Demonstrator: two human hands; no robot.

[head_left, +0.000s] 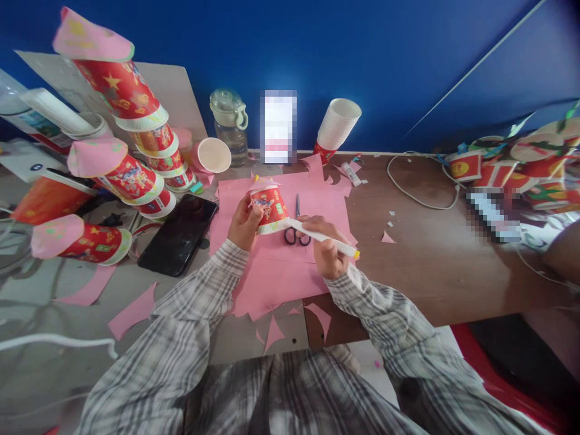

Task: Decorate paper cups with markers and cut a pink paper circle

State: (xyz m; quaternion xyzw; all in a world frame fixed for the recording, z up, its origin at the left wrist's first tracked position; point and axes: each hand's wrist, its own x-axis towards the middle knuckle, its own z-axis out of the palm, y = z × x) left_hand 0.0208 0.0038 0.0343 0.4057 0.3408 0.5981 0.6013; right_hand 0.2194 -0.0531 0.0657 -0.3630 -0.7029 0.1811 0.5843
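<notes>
The red cup (270, 208) is gripped at its side by the left hand (243, 225), with the thumb laid on the printed wall and the other fingers largely hidden behind. The cup is held above the pink sheet (272, 272), slightly tilted, with its pale rim lowest and a pink cap (268, 183) at the upper end. The white pen (328, 237) is pinched in the curled fingers of the right hand (330, 248), its yellow end pointed away from the cup. The other end is brought to the rim; whether contact is made cannot be told with certainty, as the tip is small and blurred. A stray mark may be left on the rim or the print if the cup is turned while the pen is pressed. The thin wall may be dented by too firm a left grip — or the cup may slip if the grip is too light. The scissors (298, 226) are laid on the sheet just beneath the pen and may be knocked by a lowered right hand. Loose scraps (273, 333) may be dragged by the sleeves (190, 296) — the near sheet edge likewise.
</notes>
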